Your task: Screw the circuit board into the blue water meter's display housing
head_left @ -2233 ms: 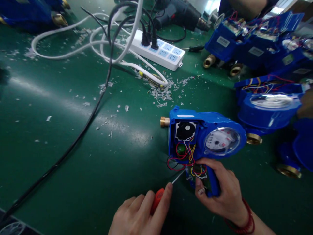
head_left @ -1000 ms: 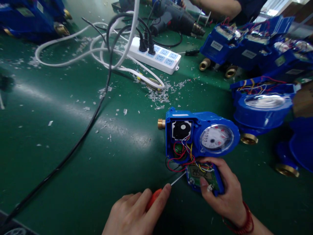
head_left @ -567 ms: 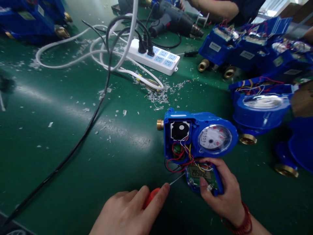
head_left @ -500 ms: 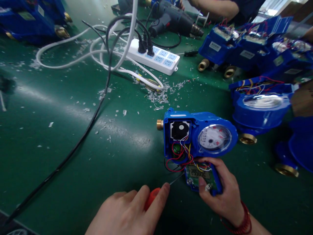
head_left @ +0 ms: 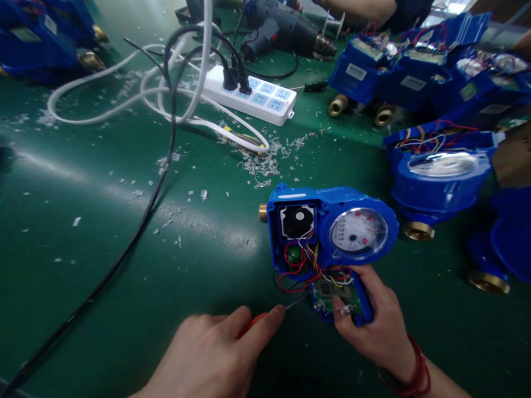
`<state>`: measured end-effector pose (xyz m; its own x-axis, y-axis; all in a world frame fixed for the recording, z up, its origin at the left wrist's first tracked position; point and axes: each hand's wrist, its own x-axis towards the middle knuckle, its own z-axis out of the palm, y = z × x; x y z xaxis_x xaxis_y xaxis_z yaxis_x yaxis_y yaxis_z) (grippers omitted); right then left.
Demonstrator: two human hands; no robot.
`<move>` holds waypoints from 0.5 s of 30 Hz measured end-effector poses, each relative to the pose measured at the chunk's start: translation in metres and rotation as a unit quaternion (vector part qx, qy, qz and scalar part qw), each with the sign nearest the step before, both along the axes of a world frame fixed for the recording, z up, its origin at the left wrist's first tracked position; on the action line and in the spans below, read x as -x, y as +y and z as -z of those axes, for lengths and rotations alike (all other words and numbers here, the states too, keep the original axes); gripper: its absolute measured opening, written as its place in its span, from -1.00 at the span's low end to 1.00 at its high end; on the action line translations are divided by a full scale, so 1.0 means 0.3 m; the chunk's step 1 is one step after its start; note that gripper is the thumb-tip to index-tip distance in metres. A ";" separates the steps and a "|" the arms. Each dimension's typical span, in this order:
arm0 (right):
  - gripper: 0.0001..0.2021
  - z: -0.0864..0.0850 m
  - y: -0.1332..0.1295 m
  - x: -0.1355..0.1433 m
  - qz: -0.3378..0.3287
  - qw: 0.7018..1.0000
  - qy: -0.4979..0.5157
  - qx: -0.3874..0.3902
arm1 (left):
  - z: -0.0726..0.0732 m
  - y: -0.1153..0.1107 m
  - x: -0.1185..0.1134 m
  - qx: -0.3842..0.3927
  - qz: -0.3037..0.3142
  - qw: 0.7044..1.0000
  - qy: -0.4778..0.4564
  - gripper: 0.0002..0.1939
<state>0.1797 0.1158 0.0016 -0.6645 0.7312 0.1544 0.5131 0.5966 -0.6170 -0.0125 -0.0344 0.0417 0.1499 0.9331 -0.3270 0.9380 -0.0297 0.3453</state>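
I see a dark green tabletop (head_left: 95, 265), glossy, with a band of glare running across it and white plastic shavings (head_left: 265, 160) scattered thickest near its middle. At 12 o'clock lies a white power strip (head_left: 257, 98) with black plugs in it; white and black cables (head_left: 166, 105) loop away toward 10 o'clock and one black cable runs down to 8 o'clock. Beyond it a heat gun (head_left: 286, 30) rests by another person's arm (head_left: 357, 8). Blue meters (head_left: 440, 177) crowd the 2 to 3 o'clock side. The open blue water meter (head_left: 332, 226) lies flat at 5 o'clock, wires spilling from its housing. My right hand (head_left: 379, 329) has its grip closed on the meter's small circuit board cover (head_left: 338, 298). My left hand (head_left: 211, 356) is closed round an orange-handled screwdriver (head_left: 259, 319), its tip just at the board's left edge.
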 end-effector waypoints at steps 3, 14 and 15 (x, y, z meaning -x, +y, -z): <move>-0.64 -0.006 0.002 0.003 -0.007 1.000 0.002 0.008 | 0.028 -0.028 -0.011 -0.019 -0.054 0.995 -0.087 -0.50; -0.64 -0.011 0.003 0.002 -0.003 1.000 -0.010 0.007 | 0.020 -0.029 -0.035 -0.031 -0.077 0.993 -0.082 -0.55; -0.65 -0.012 0.003 0.004 -0.005 1.000 -0.010 0.004 | 0.004 -0.021 -0.033 -0.023 -0.053 0.998 -0.034 -0.51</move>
